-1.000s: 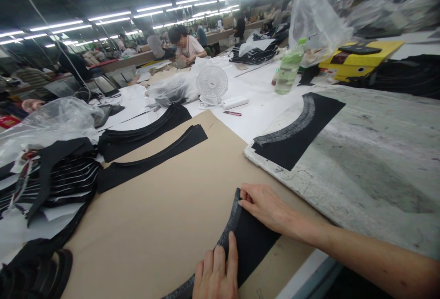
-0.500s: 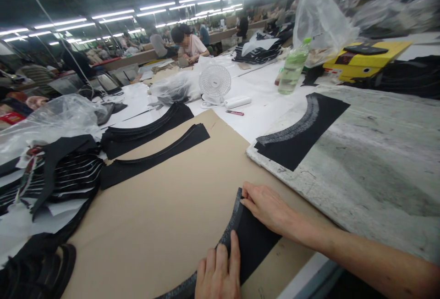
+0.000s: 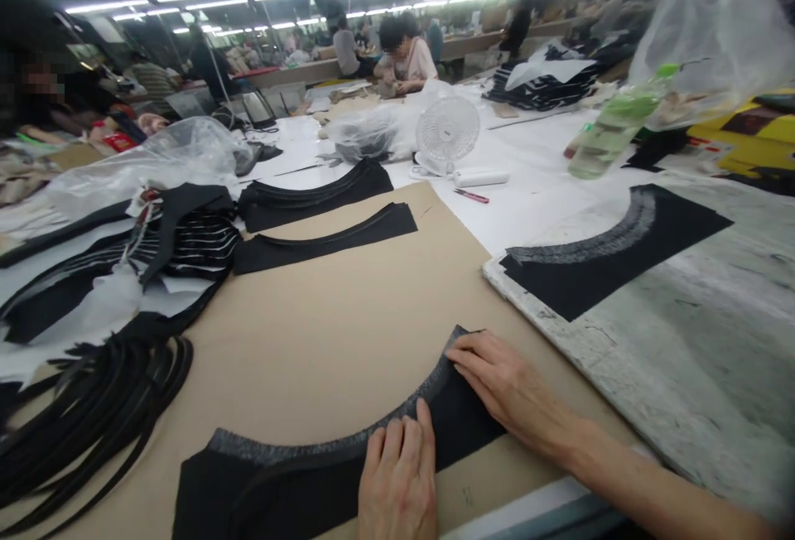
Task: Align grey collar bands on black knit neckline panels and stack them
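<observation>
A black panel (image 3: 310,482) with a concave upper edge lies on the tan board (image 3: 310,341) in front of me. A grey, rough-looking band runs along that curve. A narrow dark strip (image 3: 254,480) seems to follow just below the band on the left. My left hand (image 3: 401,474) rests on the middle of the panel, fingers stretched out, the index fingertip at the curved edge. Near the panel's upper right corner, my right hand (image 3: 497,370) is closed, thumb and fingers pinching at the edge.
Similar black panels (image 3: 323,238) lie at the board's far end, and another (image 3: 609,242) on the stained grey slab (image 3: 652,341) at right. Black strips (image 3: 93,424) heap at left. Beyond are a small fan (image 3: 448,130), a red cutter (image 3: 472,195) and a bottle (image 3: 614,130). People sit farther back.
The view has swung left, so more of the panel's left end shows. My right hand still pinches near the upper corner and my left hand still presses at the curve.
</observation>
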Tool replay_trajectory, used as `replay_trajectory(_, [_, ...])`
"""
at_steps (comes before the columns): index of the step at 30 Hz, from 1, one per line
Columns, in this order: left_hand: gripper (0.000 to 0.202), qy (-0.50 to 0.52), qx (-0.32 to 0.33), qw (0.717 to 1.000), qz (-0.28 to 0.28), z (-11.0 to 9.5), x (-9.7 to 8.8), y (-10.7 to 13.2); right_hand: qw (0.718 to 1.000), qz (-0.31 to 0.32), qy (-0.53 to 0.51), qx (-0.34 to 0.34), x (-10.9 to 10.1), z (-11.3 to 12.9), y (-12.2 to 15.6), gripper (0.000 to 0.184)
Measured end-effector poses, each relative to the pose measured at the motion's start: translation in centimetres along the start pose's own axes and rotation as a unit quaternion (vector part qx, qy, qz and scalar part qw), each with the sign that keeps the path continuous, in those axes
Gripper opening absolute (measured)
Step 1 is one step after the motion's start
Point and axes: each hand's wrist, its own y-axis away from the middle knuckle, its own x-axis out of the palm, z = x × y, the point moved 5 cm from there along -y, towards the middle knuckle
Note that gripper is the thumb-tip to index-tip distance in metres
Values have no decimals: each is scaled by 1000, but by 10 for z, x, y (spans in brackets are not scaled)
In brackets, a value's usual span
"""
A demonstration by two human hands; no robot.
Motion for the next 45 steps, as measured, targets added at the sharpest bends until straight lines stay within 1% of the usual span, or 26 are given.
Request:
replay_trajectory(2, [41, 22, -22, 999, -29, -1, 0, 7, 999, -11, 15, -34, 4, -2, 8, 29])
replay_trajectory(4, [41, 53, -53, 995, -69, -1, 0, 13, 997, -31, 31, -62, 5, -1, 14, 33])
replay_trajectory(6, [42, 83, -81, 987, -109, -1, -1, 18, 994, -63, 45, -83, 1, 4, 17, 38])
replay_trajectory(8, [43, 100, -98, 981, -133, -2, -4, 20, 990, -88, 54, -100, -2, 13, 18, 42])
replay_trajectory(10, [43, 101, -102, 980, -138, -2, -8, 20, 987, -100, 57, -113, -4, 22, 16, 44])
replay_trajectory(12, [42, 96, -100, 981, -139, 0, -14, 18, 986, -102, 76, -112, -4, 25, 14, 41])
replay_trajectory(16, [40, 83, -87, 984, -131, 3, -24, 16, 979, -108, 154, -75, -7, 15, 11, 33])
replay_trajectory(18, [40, 74, -81, 985, -130, 3, -25, 17, 976, -121, 161, -78, -12, 14, 13, 32])
replay_trajectory(19, [41, 69, -79, 986, -131, 3, -25, 18, 976, -123, 153, -93, -13, 17, 14, 34])
replay_trajectory(21, [43, 60, -75, 986, -133, 2, -25, 20, 975, -98, 131, -149, -8, 26, 18, 37])
replay_trajectory(23, [45, 61, -73, 986, -137, 2, -24, 22, 970, -51, 115, -206, 2, 34, 24, 39])
replay_trajectory(25, [43, 75, -69, 985, -140, 4, -25, 25, 967, -21, 111, -228, 11, 38, 29, 38])
replay_trajectory(27, [38, 104, -48, 984, -135, 5, -26, 29, 970, -30, 108, -214, 13, 38, 31, 35])
replay_trajectory(30, [31, 145, -19, 981, -131, 7, -31, 40, 976, -59, 84, -192, 5, 48, 29, 30])
replay_trajectory(32, [30, 149, -40, 978, -139, 15, -36, 51, 979, -48, 53, -190, 2, 64, 26, 30])
replay_trajectory(35, [32, 135, -107, 976, -131, 34, -40, 72, 987, 3, -7, -163, 7, 93, 15, 28])
replay_trajectory(37, [33, 119, -131, 978, -113, 47, -40, 84, 988, 40, -43, -140, 17, 113, 4, 24])
replay_trajectory(39, [34, 99, -119, 983, -94, 56, -39, 92, 987, 85, -57, -121, 29, 132, -7, 19])
replay_trajectory(41, [36, 81, -98, 989, -81, 59, -36, 96, 984, 136, -44, -108, 41, 147, -18, 16])
replay_trajectory(43, [36, 66, -94, 991, -75, 60, -33, 98, 979, 175, -19, -99, 51, 157, -26, 13])
replay_trajectory(45, [36, 55, -93, 991, -77, 59, -32, 99, 976, 196, 2, -94, 58, 163, -32, 10])
